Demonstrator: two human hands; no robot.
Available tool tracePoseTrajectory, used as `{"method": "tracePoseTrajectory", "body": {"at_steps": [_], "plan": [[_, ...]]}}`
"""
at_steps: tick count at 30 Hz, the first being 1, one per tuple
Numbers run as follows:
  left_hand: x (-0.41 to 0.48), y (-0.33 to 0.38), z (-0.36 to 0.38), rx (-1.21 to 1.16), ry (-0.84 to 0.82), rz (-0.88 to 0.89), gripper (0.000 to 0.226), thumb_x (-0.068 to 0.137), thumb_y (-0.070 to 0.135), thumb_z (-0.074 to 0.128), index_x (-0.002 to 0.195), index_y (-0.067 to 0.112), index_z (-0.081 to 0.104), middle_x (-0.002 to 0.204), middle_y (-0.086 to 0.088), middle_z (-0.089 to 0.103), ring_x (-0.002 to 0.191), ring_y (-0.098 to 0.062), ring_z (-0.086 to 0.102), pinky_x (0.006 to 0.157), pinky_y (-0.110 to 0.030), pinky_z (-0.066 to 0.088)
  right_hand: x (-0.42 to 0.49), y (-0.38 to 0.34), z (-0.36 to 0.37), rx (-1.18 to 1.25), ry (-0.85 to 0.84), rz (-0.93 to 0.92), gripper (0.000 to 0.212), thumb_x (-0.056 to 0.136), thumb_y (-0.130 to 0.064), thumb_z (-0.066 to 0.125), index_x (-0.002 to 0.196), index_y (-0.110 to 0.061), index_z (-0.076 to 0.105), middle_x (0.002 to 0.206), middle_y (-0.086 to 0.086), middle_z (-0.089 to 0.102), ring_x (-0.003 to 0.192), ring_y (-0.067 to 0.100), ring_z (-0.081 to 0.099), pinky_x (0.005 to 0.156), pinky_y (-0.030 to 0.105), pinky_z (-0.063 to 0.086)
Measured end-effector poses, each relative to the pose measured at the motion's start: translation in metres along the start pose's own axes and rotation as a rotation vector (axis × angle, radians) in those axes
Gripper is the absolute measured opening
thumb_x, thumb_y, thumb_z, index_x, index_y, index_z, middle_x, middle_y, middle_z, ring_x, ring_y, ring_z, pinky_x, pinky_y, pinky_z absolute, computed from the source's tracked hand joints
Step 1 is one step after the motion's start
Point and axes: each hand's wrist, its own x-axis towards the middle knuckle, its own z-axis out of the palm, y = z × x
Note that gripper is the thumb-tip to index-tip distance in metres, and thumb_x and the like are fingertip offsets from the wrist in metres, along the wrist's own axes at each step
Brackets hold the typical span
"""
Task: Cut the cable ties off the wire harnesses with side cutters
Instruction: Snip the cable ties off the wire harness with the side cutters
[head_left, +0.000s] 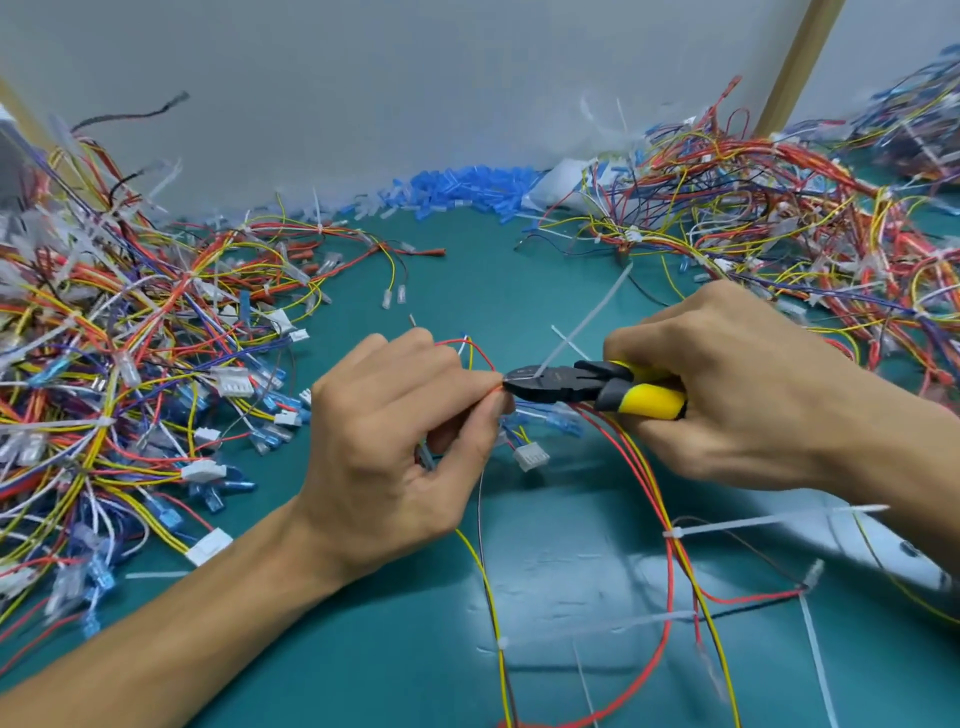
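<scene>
Wiring workbench: heaped wire harnesses (119, 332)

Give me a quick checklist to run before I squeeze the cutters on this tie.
1. Side cutters gripped by the right hand: ok.
2. Cable tie at the jaws: ok, its white tail crosses the cutter head.
3. Harness wires clear of the blades: cannot tell; a red wire meets the jaw tip.
4. Left hand clear of the jaws: not ok, its fingertips pinch the wires right at the tip.
5. Harness steady: ok, pinched by the left hand.
6. Next tie in sight: ok, lower right on the same wires.
</scene>
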Motion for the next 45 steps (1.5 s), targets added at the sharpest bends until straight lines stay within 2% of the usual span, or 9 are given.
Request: {"method": "tracePoseTrajectory", "body": {"at_steps": [4,8,15,19,25,30,34,37,45], "plan": [[0.001,0.000,0.000,-0.019,0.019,-0.013,0.023,0.099,0.009,0.063,0.080,0.001,0.074,0.062,-0.003,0.044,0.061,-0.024,0.037,0.055,-0.046,0.031,0.000,0.000,0.001,-0.019,0.057,-0.018,0.028,0.081,-0.036,0.061,0.066,-0.021,0.044,0.059,0.000,0.045,0.056,0.031,0.036,0.049,0.043,0.034],[0.000,0.000,0.001,-0.015,0.028,-0.038,0.023,0.099,0.010,0.064,0.081,0.003,0.076,0.062,-0.005,0.047,0.061,-0.025,0.038,0.056,-0.047,0.033,0.002,0.005,0.000,-0.038,0.038,-0.004,0.027,0.086,-0.046,0.061,0.083,-0.020,0.064,0.077,-0.004,0.057,0.070,0.031,0.050,0.060,0.046,0.045],[0.000,-0.001,0.001,-0.004,0.029,-0.049,0.023,0.100,0.010,0.064,0.082,0.003,0.076,0.061,-0.005,0.048,0.061,-0.026,0.039,0.056,-0.048,0.034,0.002,0.006,-0.003,-0.075,0.001,0.012,0.026,0.085,-0.046,0.062,0.097,-0.023,0.066,0.086,-0.005,0.056,0.077,0.030,0.053,0.064,0.048,0.049],[0.000,-0.001,0.001,0.010,0.030,-0.036,0.024,0.100,0.010,0.063,0.081,0.003,0.075,0.060,-0.004,0.044,0.060,-0.026,0.037,0.055,-0.047,0.032,0.002,0.002,-0.001,-0.126,-0.002,0.022,0.023,0.080,-0.040,0.057,0.094,-0.023,0.063,0.081,-0.003,0.051,0.072,0.031,0.049,0.058,0.046,0.046],[-0.001,-0.001,0.002,-0.006,0.045,-0.036,0.025,0.100,0.009,0.062,0.081,0.001,0.075,0.060,-0.004,0.043,0.060,-0.026,0.037,0.056,-0.047,0.032,0.003,-0.001,0.005,-0.037,0.028,-0.003,0.021,0.081,-0.030,0.056,0.069,-0.018,0.045,0.061,0.001,0.042,0.059,0.035,0.038,0.051,0.049,0.040],[-0.001,-0.001,0.002,-0.026,0.055,-0.039,0.025,0.101,0.009,0.061,0.082,0.001,0.075,0.060,-0.004,0.044,0.061,-0.025,0.037,0.056,-0.047,0.033,0.003,-0.003,0.007,0.019,0.048,-0.020,0.032,0.081,-0.043,0.040,0.064,-0.016,0.041,0.053,0.013,0.039,0.057,0.044,0.033,0.048,0.049,0.036],[0.000,0.001,0.000,-0.043,0.059,-0.048,0.024,0.100,0.008,0.062,0.081,0.000,0.075,0.060,-0.003,0.043,0.060,-0.024,0.037,0.055,-0.046,0.033,0.002,-0.001,0.007,0.022,0.056,-0.009,0.031,0.085,-0.028,0.060,0.063,-0.016,0.041,0.053,0.012,0.039,0.057,0.043,0.032,0.048,0.052,0.036],[0.000,0.001,-0.001,-0.051,0.063,-0.069,0.023,0.099,0.008,0.063,0.081,0.001,0.075,0.060,-0.003,0.045,0.060,-0.025,0.038,0.055,-0.046,0.034,0.003,0.000,0.008,0.007,0.091,-0.003,0.033,0.083,-0.026,0.066,0.065,-0.020,0.040,0.057,-0.001,0.036,0.057,0.036,0.032,0.048,0.048,0.036],[0.000,-0.001,0.000,-0.051,0.072,-0.132,0.021,0.099,0.007,0.064,0.083,0.003,0.076,0.059,-0.006,0.050,0.059,-0.023,0.042,0.057,-0.043,0.036,0.002,0.013,-0.004,-0.136,0.120,0.025,0.022,0.081,-0.039,0.058,0.079,-0.018,0.065,0.069,-0.001,0.053,0.063,0.032,0.045,0.051,0.042,0.042]]}}
